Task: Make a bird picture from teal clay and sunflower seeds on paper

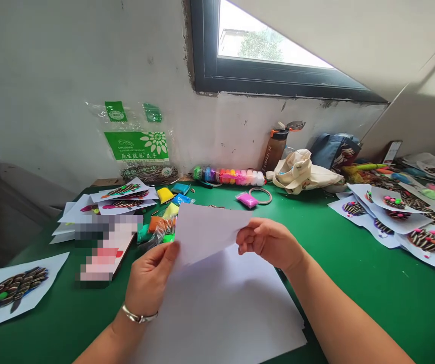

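Observation:
A small white sheet of paper [211, 230] is raised and tilted in front of me. My left hand [151, 278], with a silver bracelet at the wrist, pinches its left edge, thumb on top. At the right edge, the curled fingers of my right hand [268, 242] close on the paper near its corner. Beneath both hands lies a stack of larger white paper [225, 313] on the green table [353, 303]. Just beyond the left hand, small packets of coloured clay [158, 223] sit in a loose group, partly hidden by the raised sheet.
Paper cards with sunflower-seed pictures lie at left [16, 293], back left [122, 194] and right [395, 212]. Along the wall stand a seed bag [137, 146], clay tubs [232, 176], a brown bottle [274, 149] and a cloth bag [304, 174]. A tape roll [270, 196] lies nearer.

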`<state>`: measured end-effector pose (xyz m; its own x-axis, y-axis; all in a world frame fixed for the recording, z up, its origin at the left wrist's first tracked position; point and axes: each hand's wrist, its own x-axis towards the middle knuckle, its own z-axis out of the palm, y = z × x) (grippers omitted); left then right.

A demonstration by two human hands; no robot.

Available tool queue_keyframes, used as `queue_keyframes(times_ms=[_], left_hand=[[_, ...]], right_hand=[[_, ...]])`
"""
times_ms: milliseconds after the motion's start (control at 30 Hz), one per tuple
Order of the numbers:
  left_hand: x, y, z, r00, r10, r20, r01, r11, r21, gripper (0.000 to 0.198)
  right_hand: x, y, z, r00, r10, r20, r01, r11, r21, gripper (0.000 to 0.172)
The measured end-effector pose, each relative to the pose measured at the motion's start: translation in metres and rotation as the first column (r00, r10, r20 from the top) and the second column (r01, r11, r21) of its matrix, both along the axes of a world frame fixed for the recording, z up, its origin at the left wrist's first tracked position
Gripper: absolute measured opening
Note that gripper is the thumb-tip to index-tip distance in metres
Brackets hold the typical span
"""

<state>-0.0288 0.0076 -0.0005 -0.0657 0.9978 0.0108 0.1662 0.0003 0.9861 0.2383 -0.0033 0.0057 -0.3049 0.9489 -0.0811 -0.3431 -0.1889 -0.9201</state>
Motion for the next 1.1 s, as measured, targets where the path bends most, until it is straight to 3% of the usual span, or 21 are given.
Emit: queue_keyframes(times_ms=[100, 167, 267, 400, 600, 700, 867, 1100], left_hand=[[0.001, 0.004, -0.003, 0.983, -0.019, 0.182, 0.036, 0.996, -0.088, 0.038], [0.003, 0.004, -0.005, 0.969, -0.04, 0.243, 0.07, 0.991, -0.117, 0.038], [0.005, 0.004, -0.006, 0.96, -0.046, 0.275, 0.088, 0.986, -0.14, 0.039], [0.005, 0.005, -0.007, 0.965, -0.045, 0.257, 0.079, 0.989, -0.124, 0.039], [0.004, 0.003, -0.002, 0.942, -0.227, 0.247, 0.279, 0.939, -0.199, 0.036], [0.003, 0.001, 0.0, 0.921, -0.152, 0.358, 0.26, 0.925, -0.276, 0.035], [0.003, 0.0, 0.002, 0.916, -0.12, 0.384, 0.253, 0.913, -0.32, 0.038], [0.007, -0.002, -0.006, 0.962, -0.082, 0.26, 0.131, 0.975, -0.178, 0.039]], right_hand=[[-0.007, 0.001, -0.004, 0.974, 0.017, 0.225, -0.024, 0.999, 0.03, 0.021], [-0.014, 0.002, -0.006, 0.957, -0.002, 0.29, -0.018, 0.998, 0.067, 0.02], [-0.025, 0.002, -0.01, 0.981, -0.04, 0.188, 0.02, 0.994, 0.103, 0.027], [-0.037, 0.002, -0.017, 0.995, -0.104, -0.005, 0.104, 0.994, -0.017, 0.04], [-0.047, 0.001, -0.019, 0.955, -0.292, 0.05, 0.295, 0.954, -0.05, 0.038], [-0.047, -0.003, -0.012, 0.966, -0.254, 0.041, 0.256, 0.965, -0.054, 0.04], [-0.047, -0.009, -0.008, 0.999, -0.026, 0.047, 0.03, 0.995, -0.096, 0.039], [-0.047, -0.007, -0.008, 0.997, -0.075, 0.01, 0.075, 0.994, -0.078, 0.036]])
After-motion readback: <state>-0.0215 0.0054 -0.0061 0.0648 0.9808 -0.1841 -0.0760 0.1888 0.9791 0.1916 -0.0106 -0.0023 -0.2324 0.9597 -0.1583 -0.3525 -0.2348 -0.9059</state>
